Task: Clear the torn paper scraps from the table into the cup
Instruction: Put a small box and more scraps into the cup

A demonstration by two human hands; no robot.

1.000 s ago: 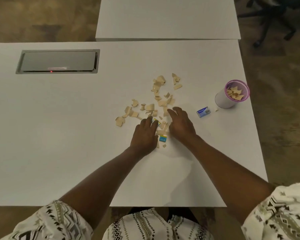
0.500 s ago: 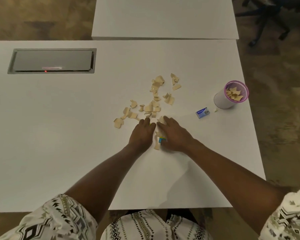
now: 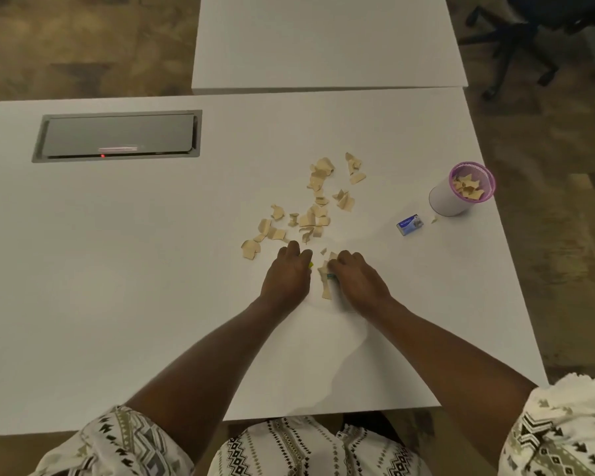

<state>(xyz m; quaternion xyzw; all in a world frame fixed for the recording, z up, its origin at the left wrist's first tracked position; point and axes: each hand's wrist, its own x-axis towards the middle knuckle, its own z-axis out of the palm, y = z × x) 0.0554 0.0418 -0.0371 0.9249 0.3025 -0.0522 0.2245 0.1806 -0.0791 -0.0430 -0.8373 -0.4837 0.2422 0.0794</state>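
Several tan torn paper scraps (image 3: pixel 315 214) lie scattered on the white table (image 3: pixel 152 286), just beyond my hands. A white cup with a purple rim (image 3: pixel 461 194) stands near the table's right edge and holds scraps. My left hand (image 3: pixel 285 274) rests palm down, fingers curled, with a yellow-green bit at its fingertips. My right hand (image 3: pixel 358 280) lies beside it, fingers curled onto a small pile of scraps (image 3: pixel 325 278) and a blue bit between the two hands. Whether either hand grips a scrap is hidden.
A small blue and white box (image 3: pixel 409 225) lies left of the cup, with a tiny scrap (image 3: pixel 433 219) next to it. A grey cable hatch (image 3: pixel 117 135) is set into the table at far left. A second white table (image 3: pixel 323 42) adjoins behind. An office chair (image 3: pixel 529 36) stands far right.
Both hands have drawn closer together and pulled back toward me, raking scraps into a small pile between them. The right fingers have curled in.
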